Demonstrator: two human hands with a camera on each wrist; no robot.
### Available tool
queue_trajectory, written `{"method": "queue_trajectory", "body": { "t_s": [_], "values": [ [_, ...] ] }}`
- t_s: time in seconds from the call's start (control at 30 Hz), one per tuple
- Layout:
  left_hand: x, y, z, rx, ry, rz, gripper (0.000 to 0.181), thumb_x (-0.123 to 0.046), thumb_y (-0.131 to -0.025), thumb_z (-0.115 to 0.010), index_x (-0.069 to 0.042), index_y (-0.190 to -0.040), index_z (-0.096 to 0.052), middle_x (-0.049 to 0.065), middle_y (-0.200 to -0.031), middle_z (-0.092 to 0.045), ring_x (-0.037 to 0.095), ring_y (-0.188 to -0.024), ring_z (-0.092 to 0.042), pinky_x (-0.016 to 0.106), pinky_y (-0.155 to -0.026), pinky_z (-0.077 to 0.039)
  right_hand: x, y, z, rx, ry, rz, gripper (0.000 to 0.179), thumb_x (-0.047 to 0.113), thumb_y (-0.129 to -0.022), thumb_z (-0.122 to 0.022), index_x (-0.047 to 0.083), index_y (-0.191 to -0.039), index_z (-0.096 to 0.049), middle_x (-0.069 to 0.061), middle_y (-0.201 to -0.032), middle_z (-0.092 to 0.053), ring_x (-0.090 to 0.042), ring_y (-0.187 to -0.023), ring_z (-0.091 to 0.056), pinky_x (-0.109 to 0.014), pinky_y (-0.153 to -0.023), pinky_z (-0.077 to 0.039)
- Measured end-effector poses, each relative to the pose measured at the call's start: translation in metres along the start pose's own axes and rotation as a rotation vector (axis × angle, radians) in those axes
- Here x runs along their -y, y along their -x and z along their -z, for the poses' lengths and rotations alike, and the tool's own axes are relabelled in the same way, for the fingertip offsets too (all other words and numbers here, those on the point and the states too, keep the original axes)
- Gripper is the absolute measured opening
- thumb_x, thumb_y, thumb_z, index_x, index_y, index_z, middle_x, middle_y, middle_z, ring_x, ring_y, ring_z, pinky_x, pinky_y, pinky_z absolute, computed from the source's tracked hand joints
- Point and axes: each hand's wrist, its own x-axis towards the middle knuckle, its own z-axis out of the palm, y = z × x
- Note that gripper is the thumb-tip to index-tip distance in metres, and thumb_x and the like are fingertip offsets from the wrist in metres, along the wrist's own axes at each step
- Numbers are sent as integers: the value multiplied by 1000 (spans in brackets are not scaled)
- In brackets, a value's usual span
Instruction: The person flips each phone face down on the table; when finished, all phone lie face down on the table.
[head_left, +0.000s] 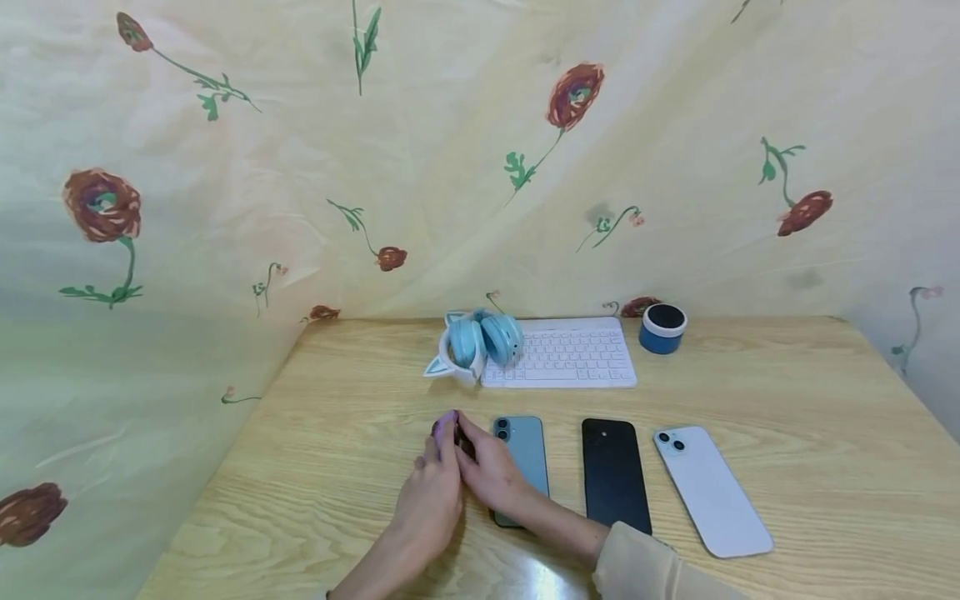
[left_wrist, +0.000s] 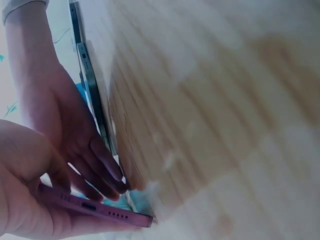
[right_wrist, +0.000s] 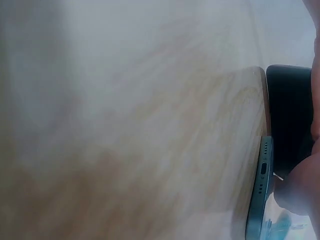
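Note:
My left hand [head_left: 431, 500] grips a purple phone [left_wrist: 100, 206], holding it on edge above the wooden table, left of a blue-grey phone [head_left: 528, 454]. In the left wrist view its bottom edge shows a port and small holes. Just across from it is my right hand [head_left: 491, 467], fingers extended and fingertips close to the held phone's dark side. That hand and forearm partly cover the blue-grey phone, which lies back up. In the right wrist view a dark flat phone face [right_wrist: 290, 115] stands beside the fingers.
A black phone [head_left: 618, 475] and a white phone [head_left: 712, 492] lie farther right. Behind them is a white keyboard [head_left: 577, 354], with blue cat-ear headphones [head_left: 468, 346] overlapping its left end. A small blue round speaker [head_left: 662, 329] stands at the back right, near the flowered curtain [head_left: 450, 167].

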Motion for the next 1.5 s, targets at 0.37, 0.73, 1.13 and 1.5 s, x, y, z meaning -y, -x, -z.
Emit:
{"method": "queue_trajectory", "body": {
  "t_s": [0.37, 0.73, 1.13, 1.5],
  "values": [
    [9, -1, 9, -67, 250, 33, 67, 4, -88, -58, 3, -149, -29, 29, -130, -53, 38, -85, -66, 45, -66, -54, 2, -1, -4, 1, -51, -2, 60, 24, -100, -55, -10, -145, -34, -26, -146, -40, -35, -132, -43, -43, -101, -41],
    [32, -9, 20, 269, 403, -140, 140, -13, -55, -94, -19, -158, 1, 41, -149, -1, 51, -127, -37, 48, -90, -48, 1, -2, -3, 25, 121, 42, 56, 11, -96, -59, -12, -142, -38, -30, -148, -35, -40, -135, -36, -48, -105, -35],
    [56, -10, 23, 397, 425, -199, 134, -17, -61, -91, -17, -158, 2, 46, -146, 17, 53, -136, -21, 51, -96, -44, 3, -2, -6, 65, 224, 13, 67, 18, -92, -68, -13, -142, -37, -29, -152, -28, -41, -134, -37, -46, -102, -39],
    [69, -5, 23, 482, 479, -180, 130, -19, -68, -89, -14, -157, 5, 46, -146, 13, 53, -133, -28, 54, -97, -41, 7, 3, -16, 52, 250, -19, 72, 19, -90, -71, -14, -142, -36, -29, -153, -24, -41, -133, -38, -45, -99, -42]
  ]
}}
